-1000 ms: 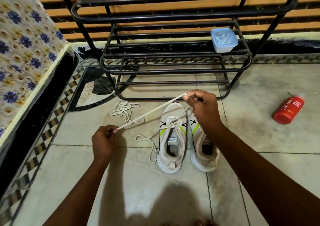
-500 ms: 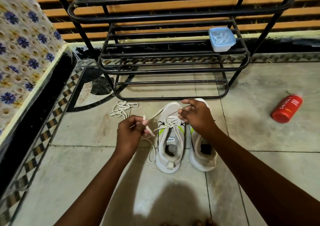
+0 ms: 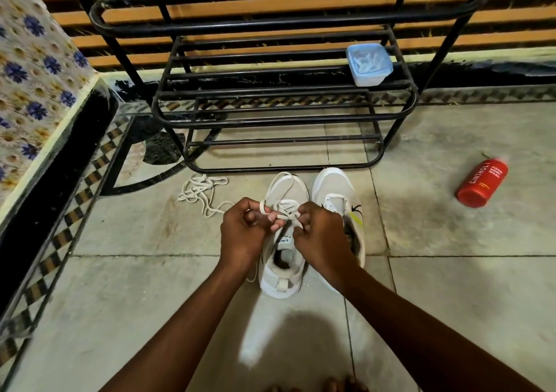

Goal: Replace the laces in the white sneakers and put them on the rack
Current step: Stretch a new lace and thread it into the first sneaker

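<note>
A second ago the hands were spread wide, drawing the lace taut between them; now they have closed in together over the laced sneaker. That suggests the pull-through is done and the next eyelet is being threaded, so lacing of this shoe is only partly along. The left hand pinches a loop of lace between thumb and curled fingers; the right hand pinches the lace at the eyelets, knuckles up. The second sneaker stands just beside it on the floor, with no lace visible in its eyelets. Both shoes sit in front of the rack's bottom edge. A loose lace lies toward the rack's left corner
</note>
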